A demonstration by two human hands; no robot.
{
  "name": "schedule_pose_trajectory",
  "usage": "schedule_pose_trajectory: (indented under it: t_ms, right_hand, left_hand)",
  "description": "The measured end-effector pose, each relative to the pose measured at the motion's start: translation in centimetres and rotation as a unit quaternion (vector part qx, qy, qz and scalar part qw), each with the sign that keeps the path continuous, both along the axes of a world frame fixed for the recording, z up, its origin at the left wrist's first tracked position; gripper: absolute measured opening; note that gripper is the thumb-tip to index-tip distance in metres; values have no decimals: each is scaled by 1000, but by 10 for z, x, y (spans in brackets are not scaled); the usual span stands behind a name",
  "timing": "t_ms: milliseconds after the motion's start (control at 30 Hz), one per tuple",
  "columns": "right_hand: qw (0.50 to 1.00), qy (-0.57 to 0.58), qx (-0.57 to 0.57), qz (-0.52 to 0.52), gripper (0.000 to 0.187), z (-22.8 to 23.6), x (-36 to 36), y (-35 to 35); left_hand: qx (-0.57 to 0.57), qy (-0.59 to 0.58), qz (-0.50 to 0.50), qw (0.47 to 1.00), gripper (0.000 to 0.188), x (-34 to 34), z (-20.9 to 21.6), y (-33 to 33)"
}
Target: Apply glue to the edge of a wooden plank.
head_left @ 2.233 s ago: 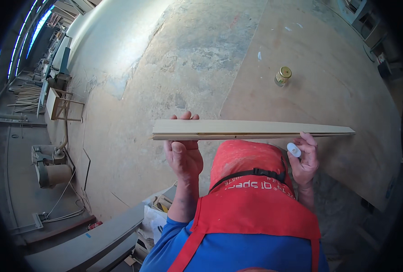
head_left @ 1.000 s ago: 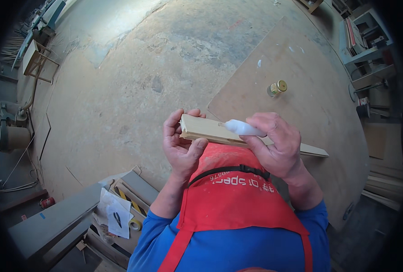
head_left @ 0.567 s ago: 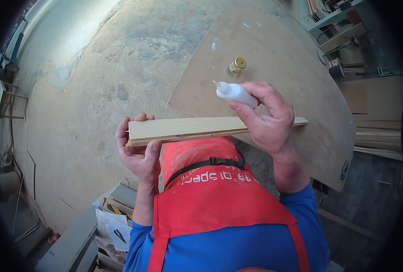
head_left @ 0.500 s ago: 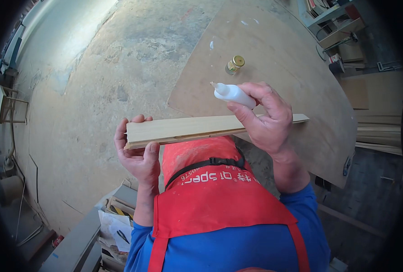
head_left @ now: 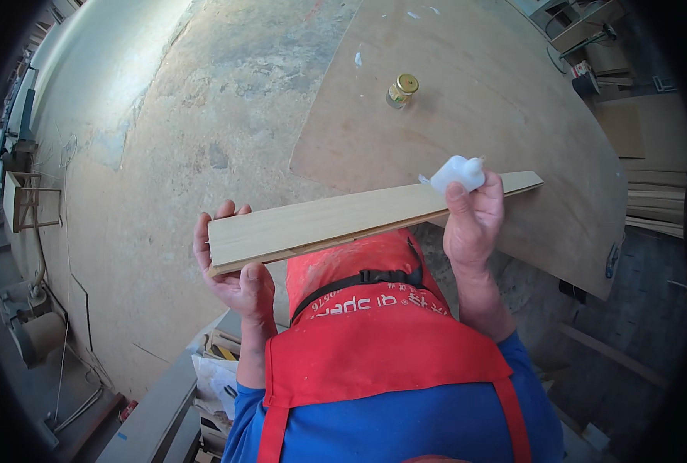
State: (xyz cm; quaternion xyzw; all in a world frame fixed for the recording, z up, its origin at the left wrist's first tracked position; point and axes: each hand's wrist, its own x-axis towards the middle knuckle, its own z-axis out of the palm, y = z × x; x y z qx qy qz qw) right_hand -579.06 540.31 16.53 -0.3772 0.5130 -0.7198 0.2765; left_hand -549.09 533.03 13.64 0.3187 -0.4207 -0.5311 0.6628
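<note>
My left hand point(head_left: 239, 287) grips the near-left end of a long pale wooden board point(head_left: 320, 214), thumb below and fingers curled round the end. A second layer of wood shows along its lower edge, so it looks like two or more thin boards stacked. The board slants up to the right across my front. My right hand point(head_left: 475, 224) is closed on a white squeeze bottle point(head_left: 457, 174), held just above the board's right half. A small tip sticks out on the bottle's left side, near the board's far edge. Whether anything comes out of it is too small to tell.
A small glass jar with a gold lid point(head_left: 402, 90) stands on a large brown sheet point(head_left: 359, 123) ahead. A wooden stool point(head_left: 28, 201) is at the left. Stacked boards point(head_left: 654, 204) lie at the right. A grey bench point(head_left: 154, 401) with papers and tools sits at the lower left.
My right hand has turned and lowered the squeeze bottle toward the board, moving it right. The board's right end has tilted up, its left end slightly down. My left hand keeps its grip.
</note>
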Motion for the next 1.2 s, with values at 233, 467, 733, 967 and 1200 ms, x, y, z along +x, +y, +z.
schedule_pose_trajectory:
  t_ms: [233, 467, 733, 967, 1200]
  right_hand:
    - [977, -55, 10, -206, 26, -58, -70, 62]
    - [858, -85, 226, -454, 35, -215, -158, 141]
    - [734, 175, 552, -354, 33, -269, -237, 173]
    - [671, 239, 601, -364, 43, -319, -275, 190]
    - [694, 185, 528, -453, 50, -311, -240, 194]
  left_hand:
    - [16, -19, 7, 1000, 109, 1, -2, -5]
    - [-5, -22, -24, 999, 104, -4, 8, -18]
    - [-22, -23, -17, 999, 97, -14, 21, -17]
    - [-21, -21, -21, 999, 98, -24, 24, -14]
    - [6, 2, -17, 1000, 100, -30, 24, -14]
